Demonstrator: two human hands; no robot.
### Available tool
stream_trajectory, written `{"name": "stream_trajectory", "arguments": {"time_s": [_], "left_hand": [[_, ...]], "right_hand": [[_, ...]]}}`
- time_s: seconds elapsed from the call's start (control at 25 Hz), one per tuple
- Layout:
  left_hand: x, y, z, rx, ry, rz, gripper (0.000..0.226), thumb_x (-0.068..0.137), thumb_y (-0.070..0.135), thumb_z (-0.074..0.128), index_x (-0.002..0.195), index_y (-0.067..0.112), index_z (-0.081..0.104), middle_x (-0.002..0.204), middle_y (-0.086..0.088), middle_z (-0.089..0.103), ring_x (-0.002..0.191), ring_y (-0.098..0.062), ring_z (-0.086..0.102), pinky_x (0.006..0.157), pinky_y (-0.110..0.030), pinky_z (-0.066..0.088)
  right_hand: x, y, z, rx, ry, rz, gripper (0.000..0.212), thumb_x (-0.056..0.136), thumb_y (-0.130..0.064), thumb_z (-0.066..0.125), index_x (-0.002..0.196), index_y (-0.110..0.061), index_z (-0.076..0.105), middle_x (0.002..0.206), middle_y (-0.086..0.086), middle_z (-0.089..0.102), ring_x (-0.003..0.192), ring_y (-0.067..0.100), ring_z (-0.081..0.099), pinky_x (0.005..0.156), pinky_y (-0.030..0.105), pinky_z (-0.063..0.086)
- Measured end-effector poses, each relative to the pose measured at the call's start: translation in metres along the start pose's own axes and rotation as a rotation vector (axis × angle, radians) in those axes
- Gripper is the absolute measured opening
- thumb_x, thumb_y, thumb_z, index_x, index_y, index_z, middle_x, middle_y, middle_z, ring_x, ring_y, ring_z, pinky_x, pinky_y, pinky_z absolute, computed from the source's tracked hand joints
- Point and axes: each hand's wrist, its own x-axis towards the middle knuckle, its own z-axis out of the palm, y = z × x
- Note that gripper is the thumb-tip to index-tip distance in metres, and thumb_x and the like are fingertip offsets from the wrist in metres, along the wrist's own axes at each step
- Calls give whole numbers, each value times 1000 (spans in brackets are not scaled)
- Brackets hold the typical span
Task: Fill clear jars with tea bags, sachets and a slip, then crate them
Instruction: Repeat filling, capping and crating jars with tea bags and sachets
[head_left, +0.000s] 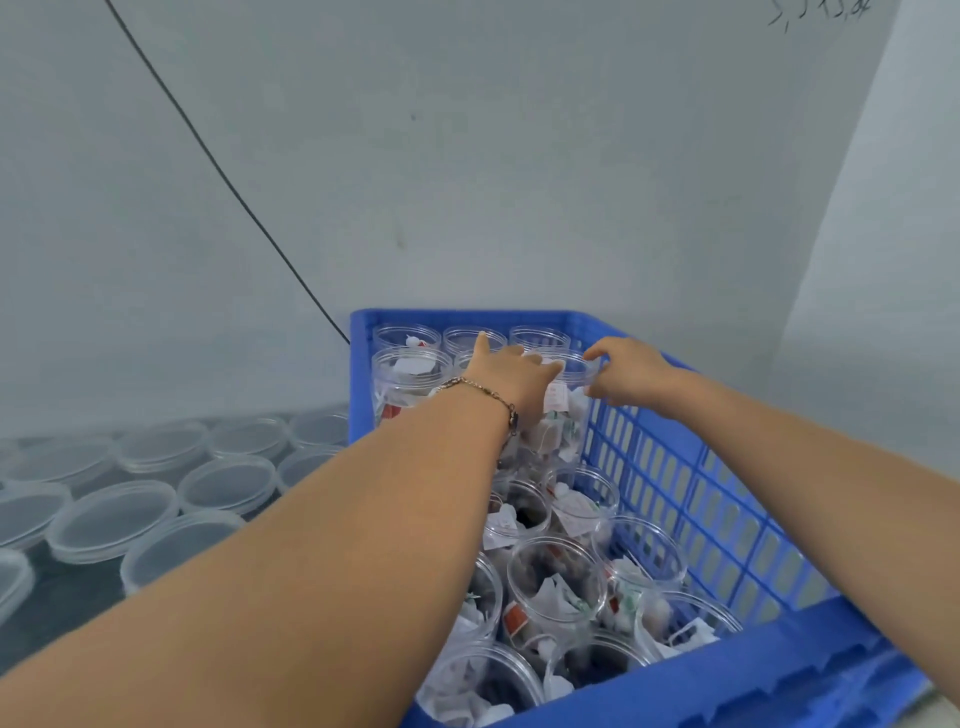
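Many lids (109, 519) lie on the tabletop (62, 623) at the left, beside the blue crate (727, 680) of open jars holding tea bags and sachets. Both hands hold one filled jar (563, 415) by the crate's far right wall: the left hand (511, 376) wraps it and the right hand (631, 376) pinches its rim. It could tip and spill if a grip slips, because it has no lid.

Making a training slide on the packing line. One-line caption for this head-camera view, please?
Both hands, left hand and right hand, set a filled clear jar into the blue crate.
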Motion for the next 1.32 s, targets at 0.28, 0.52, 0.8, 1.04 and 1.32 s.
{"name": "stream_trajectory", "arguments": {"time_s": [0.28,0.52,0.8,1.04,1.32], "left_hand": [[-13,-25,-36,-483,360,-237,40,94,18,48,134,12,48,130,-6,55,120,-27,50,103,-39,36],[-124,-108,-36,-854,407,-407,11,89,15,60,93,8,67,91,-9,62,84,-24,54,81,-33,46],[-279,-221,-10,-570,173,-662,25,91,16,58,116,19,63,111,3,63,100,-14,54,90,-23,40],[-376,-225,44,-567,151,-789,15,87,21,60,101,20,63,105,-1,63,92,-17,55,76,-23,39],[-418,-219,110,-778,34,-896,19,87,22,64,102,11,63,105,-5,63,99,-22,60,78,-27,46]], "right_hand": [[10,29,-6,-203,180,17,38,86,-3,50,124,-6,53,123,19,59,112,35,55,93,38,45],[-7,3,-31,-61,253,15,28,85,2,53,105,-5,70,111,16,67,106,31,60,87,28,43],[-62,-163,-63,144,279,-376,20,81,0,57,91,-13,70,93,9,62,81,24,58,84,34,49],[-131,-294,-14,48,270,-756,21,83,-6,56,91,-18,70,109,4,55,79,17,51,87,29,41],[-193,-338,149,219,-355,-515,15,87,-11,59,98,-13,68,91,3,68,83,16,63,76,28,47]]}}
